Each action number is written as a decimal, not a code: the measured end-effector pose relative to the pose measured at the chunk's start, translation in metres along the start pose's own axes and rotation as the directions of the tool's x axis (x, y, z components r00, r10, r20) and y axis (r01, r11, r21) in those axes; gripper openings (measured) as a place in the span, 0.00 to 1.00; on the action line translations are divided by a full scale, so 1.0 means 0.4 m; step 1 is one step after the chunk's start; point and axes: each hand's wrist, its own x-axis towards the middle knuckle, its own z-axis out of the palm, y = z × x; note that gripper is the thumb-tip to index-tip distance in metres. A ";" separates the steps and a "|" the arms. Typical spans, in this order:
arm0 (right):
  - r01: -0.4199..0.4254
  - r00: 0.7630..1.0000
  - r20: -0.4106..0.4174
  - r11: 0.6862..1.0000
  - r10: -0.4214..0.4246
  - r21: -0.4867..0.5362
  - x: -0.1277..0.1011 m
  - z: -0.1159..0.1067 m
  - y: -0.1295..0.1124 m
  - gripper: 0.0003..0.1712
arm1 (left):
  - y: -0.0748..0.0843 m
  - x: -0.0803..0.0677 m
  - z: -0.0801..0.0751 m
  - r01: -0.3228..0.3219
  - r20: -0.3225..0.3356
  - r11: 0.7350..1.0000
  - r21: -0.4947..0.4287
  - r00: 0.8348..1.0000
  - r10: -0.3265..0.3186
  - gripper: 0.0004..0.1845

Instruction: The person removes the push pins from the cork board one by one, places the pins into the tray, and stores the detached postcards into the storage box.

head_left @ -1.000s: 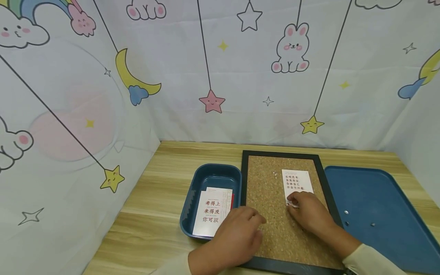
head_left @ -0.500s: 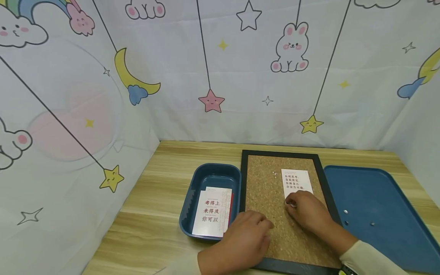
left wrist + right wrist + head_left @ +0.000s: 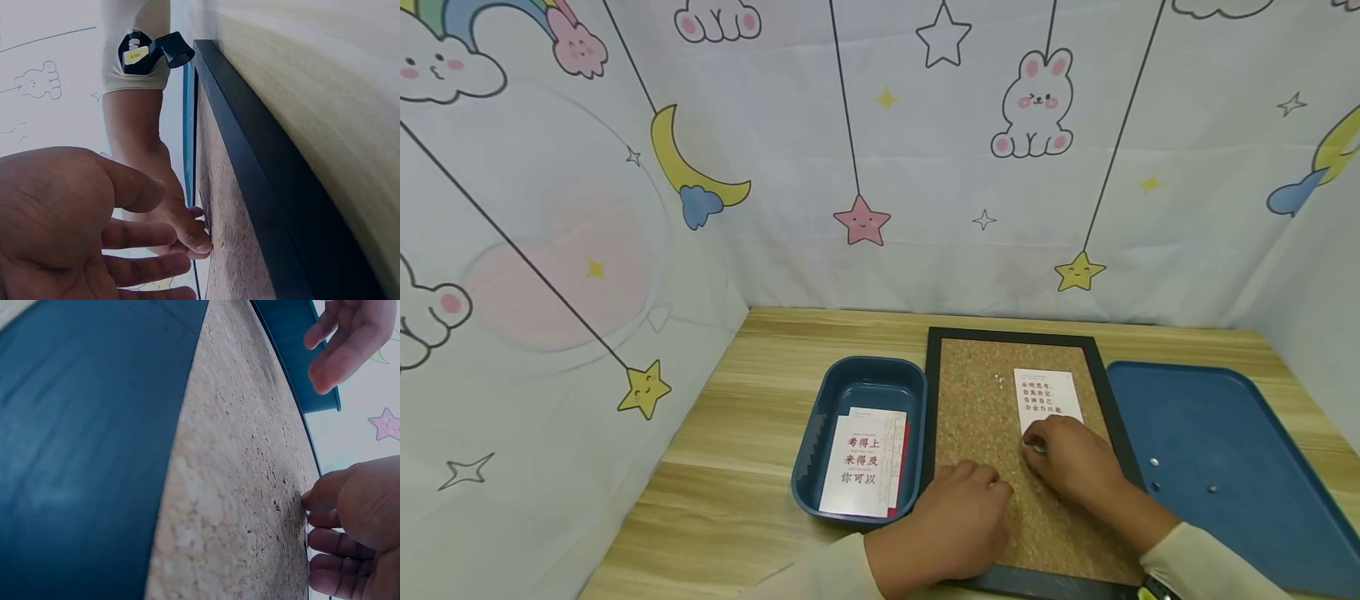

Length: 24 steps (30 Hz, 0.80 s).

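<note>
A white card (image 3: 1047, 393) with red Chinese lettering lies on the cork board (image 3: 977, 400), toward its right side. My right hand (image 3: 1070, 457) pinches at the card's lower left corner and covers the lower part. Whether a small piece is also between its fingertips is hidden. In the right wrist view, the right thumb touches the cork surface. My left hand (image 3: 958, 521) hovers over the board's lower left part, fingers relaxed and holding nothing visible. The left wrist view shows the left hand's fingers (image 3: 147, 270) extended, with the right hand beyond them.
A blue box (image 3: 816, 433) with several printed cards (image 3: 857, 471) stands left of the board. To the right lies a blue tray (image 3: 1240, 433) with small metallic pieces (image 3: 1153, 462). A black frame (image 3: 931, 375) edges the cork. A patterned curtain (image 3: 925, 267) hangs behind.
My left hand has moved right, away from the blue box and farther over the cork board. The right hand stays at the card's lower corner, shifting only slightly.
</note>
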 end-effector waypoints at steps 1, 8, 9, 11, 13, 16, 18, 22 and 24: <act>-0.001 1.000 -0.001 1.000 0.001 0.001 0.000 0.000 0.001 0.03 | 0.002 0.004 0.002 0.004 0.018 1.000 0.005 1.000 -0.004 0.11; -0.009 1.000 -0.006 1.000 0.009 -0.007 -0.002 -0.001 -0.002 0.02 | 0.010 0.025 0.014 0.020 0.091 0.999 0.043 0.996 -0.023 0.12; -0.011 1.000 -0.006 1.000 0.011 -0.010 -0.001 -0.001 -0.003 0.02 | 0.010 0.026 0.014 0.022 0.098 0.999 0.043 0.995 -0.027 0.12; -0.016 1.000 -0.007 1.000 0.016 -0.013 -0.001 -0.002 -0.003 0.02 | 0.011 0.028 0.016 0.026 0.108 0.999 0.046 0.994 -0.031 0.12; -0.021 1.000 -0.008 1.000 0.021 -0.019 -0.001 -0.002 -0.004 0.02 | 0.012 0.028 0.017 0.032 0.120 0.998 0.047 0.992 -0.038 0.13; -0.037 0.999 -0.009 0.999 0.037 -0.028 0.000 0.000 -0.004 0.02 | 0.013 0.027 0.018 0.040 0.132 0.998 0.048 0.990 -0.046 0.13; -0.045 0.999 -0.012 0.998 0.044 -0.038 0.001 0.002 -0.002 0.03 | 0.013 0.028 0.019 0.044 0.133 0.998 0.051 0.990 -0.051 0.13; -0.055 0.998 -0.019 0.997 0.054 -0.048 0.004 0.007 0.002 0.04 | 0.014 0.031 0.019 0.048 0.120 0.997 0.066 0.991 -0.055 0.12; -0.055 0.998 -0.025 0.997 0.054 -0.048 0.005 0.009 0.003 0.05 | 0.014 0.032 0.020 0.051 0.109 0.996 0.077 0.992 -0.059 0.12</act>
